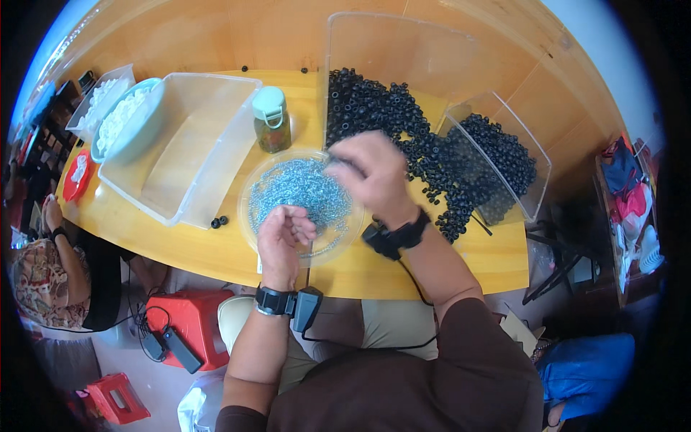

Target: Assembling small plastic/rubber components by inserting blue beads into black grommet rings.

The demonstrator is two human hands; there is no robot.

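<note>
Both hands are seen from above, working over a yellow wooden table (216,248) at an assembly step: small parts are being paired. The right hand (371,176), the larger shape and blurred by motion, is curled downward at the far rim of a clear round dish (248,216); something dark appears pinched under its fingers, though what cannot be told. It lies beside a heap of black ring-shaped parts (374,108) spilling from a clear open bin (403,50). The left hand (284,234) is loosely clenched over the near side of the dish, fingertips touching the silvery small metal pieces (302,187) that fill it; a piece seems to be gripped. Judged from this, the next move calls for a precise fingertip pinch and aligning one metal piece with one black ring.
</note>
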